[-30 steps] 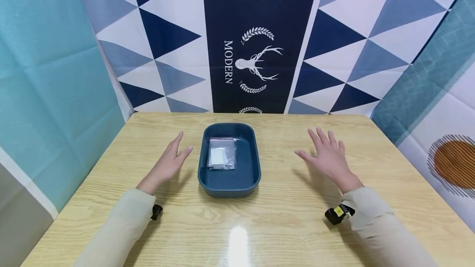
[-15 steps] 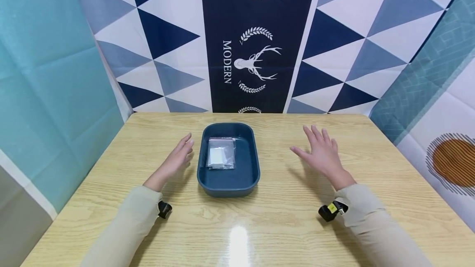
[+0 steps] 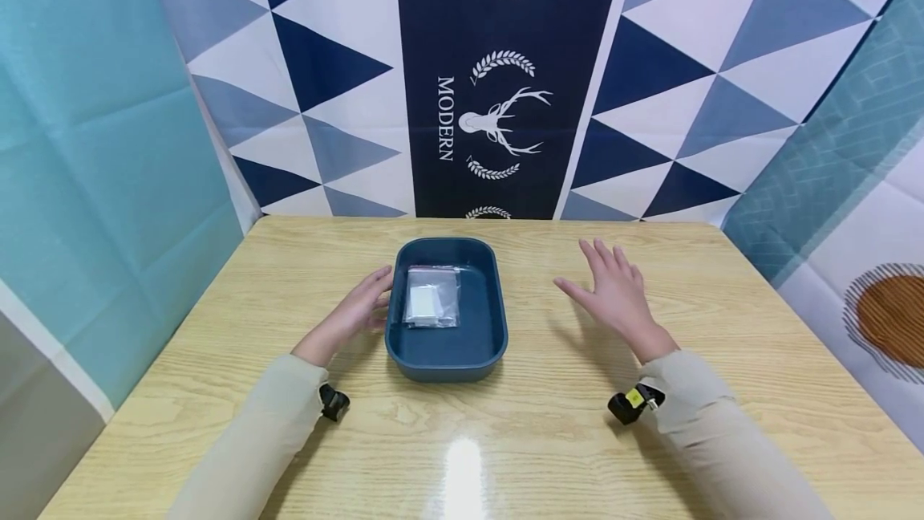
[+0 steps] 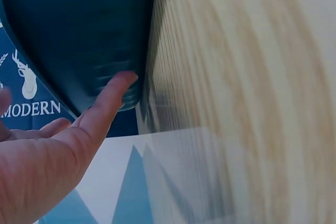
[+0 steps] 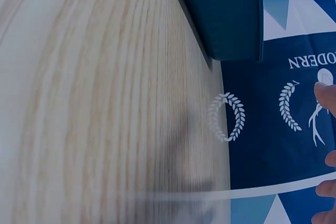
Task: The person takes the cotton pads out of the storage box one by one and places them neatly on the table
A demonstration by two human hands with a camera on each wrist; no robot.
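A dark blue rounded box (image 3: 476, 355) without a lid stands on the wooden table. Inside it, toward the left, lie clear plastic zip bags (image 3: 433, 295) with something white in them. My left hand (image 3: 354, 313) is at the box's left side, fingertips right at the wall; in the left wrist view its fingers (image 4: 107, 98) extend along the blue wall (image 4: 79, 35). My right hand (image 3: 613, 295) hovers over the table to the right of the box, fingers spread, holding nothing. Only several fingertips (image 5: 326, 95) of it show in the right wrist view.
The light wood table (image 3: 534, 440) reaches back to a patterned cloth (image 3: 498, 103) with triangles and a deer print. A teal cloth (image 3: 130, 143) hangs at the left, another patterned one (image 3: 852, 207) at the right. A small black camera (image 3: 626, 406) sits on the right wrist.
My left hand has moved right, up to the box's left wall. My right hand has drifted left, nearer the box, still spread. The box and bags have stayed put.
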